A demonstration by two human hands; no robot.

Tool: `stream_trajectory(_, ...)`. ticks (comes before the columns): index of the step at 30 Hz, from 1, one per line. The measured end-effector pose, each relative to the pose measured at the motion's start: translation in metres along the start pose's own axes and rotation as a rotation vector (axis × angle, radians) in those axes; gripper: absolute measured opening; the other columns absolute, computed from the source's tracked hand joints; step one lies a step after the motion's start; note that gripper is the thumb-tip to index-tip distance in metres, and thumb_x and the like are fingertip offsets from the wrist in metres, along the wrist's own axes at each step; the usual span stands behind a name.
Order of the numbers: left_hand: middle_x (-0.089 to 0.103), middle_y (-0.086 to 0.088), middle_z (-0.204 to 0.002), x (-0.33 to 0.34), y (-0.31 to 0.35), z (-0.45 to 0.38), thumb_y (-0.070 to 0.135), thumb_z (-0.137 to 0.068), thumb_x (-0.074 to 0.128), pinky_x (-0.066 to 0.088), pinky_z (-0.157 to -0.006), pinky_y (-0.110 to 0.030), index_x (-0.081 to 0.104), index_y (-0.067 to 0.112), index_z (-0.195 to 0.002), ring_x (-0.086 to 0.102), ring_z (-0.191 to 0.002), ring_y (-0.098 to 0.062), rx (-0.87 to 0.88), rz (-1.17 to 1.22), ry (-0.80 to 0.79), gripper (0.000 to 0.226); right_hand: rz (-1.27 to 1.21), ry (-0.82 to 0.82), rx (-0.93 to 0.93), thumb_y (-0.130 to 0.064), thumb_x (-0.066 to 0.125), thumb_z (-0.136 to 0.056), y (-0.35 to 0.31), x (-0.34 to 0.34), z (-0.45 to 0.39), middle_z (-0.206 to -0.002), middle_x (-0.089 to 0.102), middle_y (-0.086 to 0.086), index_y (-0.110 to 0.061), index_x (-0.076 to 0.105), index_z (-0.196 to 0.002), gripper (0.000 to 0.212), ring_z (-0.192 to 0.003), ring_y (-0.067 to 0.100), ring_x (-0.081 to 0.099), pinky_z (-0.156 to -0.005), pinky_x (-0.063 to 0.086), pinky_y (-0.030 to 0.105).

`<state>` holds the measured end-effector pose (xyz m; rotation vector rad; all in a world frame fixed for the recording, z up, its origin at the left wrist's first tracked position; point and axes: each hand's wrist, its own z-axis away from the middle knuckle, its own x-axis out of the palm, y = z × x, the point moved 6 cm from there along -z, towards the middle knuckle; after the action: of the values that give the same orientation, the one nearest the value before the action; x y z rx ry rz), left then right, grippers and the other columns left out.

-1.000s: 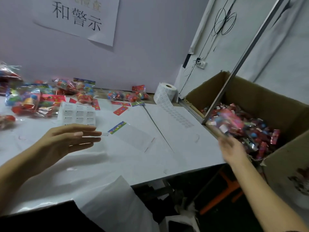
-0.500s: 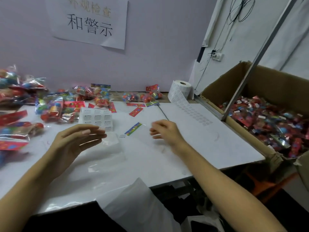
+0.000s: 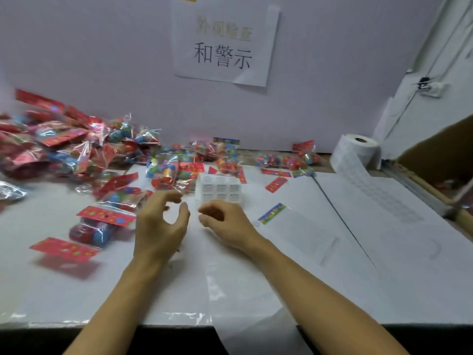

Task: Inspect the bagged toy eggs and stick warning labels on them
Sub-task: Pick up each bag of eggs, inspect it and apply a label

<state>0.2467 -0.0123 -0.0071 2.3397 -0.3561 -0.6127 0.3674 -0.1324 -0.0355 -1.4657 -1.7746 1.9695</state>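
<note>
A sheet of white warning labels (image 3: 220,189) lies flat on the white table (image 3: 332,278), just beyond my hands. My left hand (image 3: 161,222) hovers in front of it, fingers and thumb curved apart in a C, holding nothing. My right hand (image 3: 221,220) is beside it with fingers curled in; nothing shows between them. A bag of toy eggs with a red header (image 3: 102,225) lies just left of my left hand. A big pile of bagged eggs (image 3: 74,149) fills the back left.
An empty clear bag with a coloured header (image 3: 272,213) lies right of my right hand. A label roll (image 3: 358,151) stands at the back right with its strip trailing forward. A cardboard box (image 3: 435,155) is at the far right. More bagged eggs (image 3: 286,160) line the wall.
The view has swung left, away from the box. My right hand came back from the box to the table and now sits beside my left hand at the label sheet.
</note>
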Motion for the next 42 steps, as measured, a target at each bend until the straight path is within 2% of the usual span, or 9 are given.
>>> stream_trajectory(3,0.068,-0.019,-0.11,-0.023,-0.018,-0.006,0.022,-0.084,0.069,0.042,-0.096,-0.044,0.073,0.002,-0.105,0.056,-0.112,-0.04,-0.075,-0.385,0.151,0.029,-0.174,0.091,0.045,-0.018,0.071,-0.093,0.014,-0.007,0.003,-0.095,0.076,0.0,-0.016,0.075,-0.104,0.012,-0.089,0.016,0.072,-0.091,0.058,0.031)
stream_trajectory(8,0.042,-0.018,-0.154,-0.028,-0.055,-0.002,0.024,-0.091,0.065,0.016,-0.12,-0.052,0.048,0.02,-0.149,0.027,-0.145,-0.038,-0.442,-0.71,-0.152,0.061,-0.376,0.185,0.111,-0.01,0.069,-0.094,0.026,-0.018,0.007,-0.085,0.075,0.008,-0.009,0.075,-0.093,0.006,-0.077,0.018,0.072,-0.088,0.06,0.045)
stream_trajectory(12,0.058,-0.016,-0.137,-0.029,-0.047,-0.007,-0.002,-0.083,0.062,0.028,-0.111,-0.046,0.056,0.015,-0.145,0.048,-0.129,-0.037,-0.366,-0.563,-0.031,0.065,-0.356,0.219,0.124,-0.014,0.069,-0.094,0.027,-0.022,0.008,-0.082,0.076,0.003,-0.011,0.075,-0.09,0.008,-0.074,0.014,0.073,-0.084,0.062,0.039)
stream_trajectory(18,0.075,-0.013,-0.102,-0.035,-0.017,-0.01,-0.004,-0.083,0.073,0.034,-0.114,-0.06,0.077,0.005,-0.095,0.066,-0.109,-0.038,-0.084,-0.329,0.235,0.015,-0.326,0.219,0.121,-0.017,0.069,-0.095,0.024,-0.024,0.01,-0.082,0.076,0.002,-0.013,0.075,-0.09,0.009,-0.073,0.013,0.073,-0.077,0.061,0.03)
stream_trajectory(22,0.072,-0.02,-0.102,-0.045,0.002,-0.007,-0.008,-0.089,0.067,0.05,-0.096,-0.017,0.069,-0.006,-0.106,0.066,-0.097,-0.027,0.129,-0.094,0.416,0.017,-0.252,0.237,0.061,-0.019,0.07,-0.094,0.014,-0.026,0.014,-0.08,0.075,-0.002,-0.021,0.074,-0.086,0.01,-0.074,0.013,0.072,-0.069,0.058,0.022)
stream_trajectory(25,0.069,-0.02,-0.102,-0.046,0.005,-0.006,-0.002,-0.094,0.063,0.047,-0.089,-0.007,0.061,-0.007,-0.11,0.065,-0.092,-0.022,0.174,0.016,0.452,0.017,-0.238,0.209,0.006,-0.028,0.075,-0.09,0.003,-0.027,0.016,-0.087,0.075,-0.008,-0.024,0.075,-0.091,0.005,-0.083,0.009,0.071,-0.076,0.057,0.023)
stream_trajectory(28,0.063,-0.006,-0.1,-0.043,0.007,-0.005,0.0,-0.093,0.064,0.048,-0.079,-0.005,0.051,0.009,-0.114,0.06,-0.087,-0.007,0.218,0.096,0.407,0.027,-0.34,0.079,-0.014,-0.046,0.076,-0.081,-0.01,-0.023,0.02,-0.097,0.075,-0.02,-0.033,0.072,-0.101,0.024,-0.095,-0.001,0.069,-0.08,0.052,0.017)
stream_trajectory(35,0.065,-0.003,-0.097,-0.028,0.009,-0.004,0.0,-0.086,0.074,0.055,-0.08,-0.009,0.051,0.018,-0.116,0.065,-0.085,-0.008,0.258,0.149,0.226,0.042,-0.557,-0.103,0.003,-0.09,0.059,-0.063,-0.021,-0.015,0.026,-0.111,0.076,-0.003,-0.02,0.066,-0.125,0.094,-0.107,0.017,0.071,-0.087,0.058,0.025)
stream_trajectory(42,0.059,-0.005,-0.114,-0.021,0.007,-0.005,0.02,-0.083,0.08,0.059,-0.079,-0.022,0.038,0.013,-0.132,0.07,-0.089,-0.02,0.066,0.274,0.194,0.065,-0.603,-0.007,0.043,-0.032,0.089,-0.07,-0.015,-0.022,0.023,-0.097,0.077,-0.003,-0.024,0.069,-0.115,0.049,-0.093,0.015,0.074,-0.069,0.06,0.028)
